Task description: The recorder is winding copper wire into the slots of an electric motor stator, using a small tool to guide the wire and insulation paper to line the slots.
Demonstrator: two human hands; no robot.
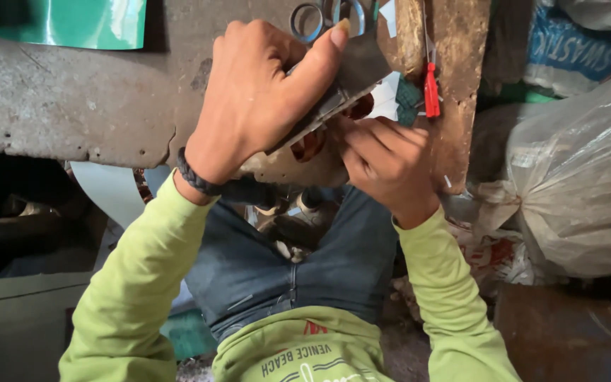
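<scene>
Grey metal block (351, 78) with copper windings (310, 145), at edge of worn workbench (72, 106). Left hand (263, 92) clamped over block, thumb along top. Right hand (387, 159) pinching at its lower side beside windings. Metal rings (307, 21) just beyond; red clip (431, 90) and plastic sack (581, 177) to right.

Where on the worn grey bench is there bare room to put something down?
The worn grey bench is bare between the green sheet and its chipped front edge, left of the left hand. It is crowded near the metal rings, the flat grey metal piece, the right hand and the red clip.
</scene>
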